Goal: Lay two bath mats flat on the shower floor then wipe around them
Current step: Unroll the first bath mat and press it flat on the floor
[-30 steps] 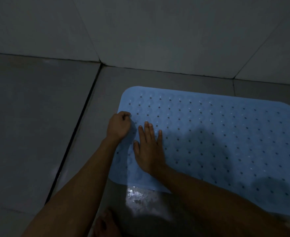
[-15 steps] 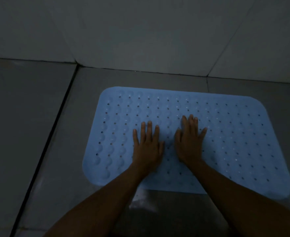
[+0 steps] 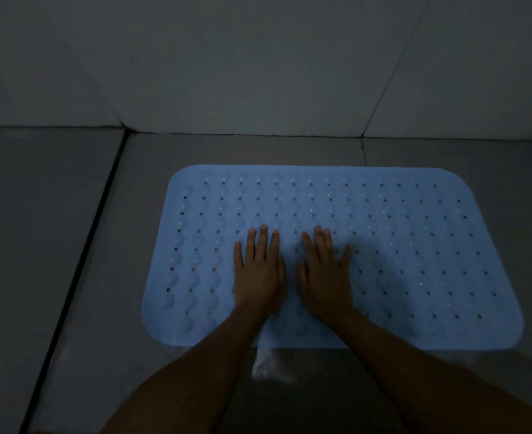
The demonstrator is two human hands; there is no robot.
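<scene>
Mat: a light-blue, perforated bath mat [image 3: 399, 255] is laid flat near the floor's [image 3: 54, 245] far edge.
Hands: the left hand [image 3: 260, 270] and right hand [image 3: 324, 272] are pressed flat on it, fingers straight, nothing gripped.

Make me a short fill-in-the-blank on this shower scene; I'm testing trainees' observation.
1. Both hands lie flat on the ____ bath mat.
2. The left hand and right hand hold ____.
3. The number of mats in view is ____.
4. A dark groove crosses the floor on the mat's ____ side.

Missing: blue; nothing; one; left

The blue bath mat [image 3: 415, 245] looks like soft matt rubbery plastic, bumpy and perforated; the floor tiles [image 3: 39, 245] look smooth, faintly glossy.
</scene>
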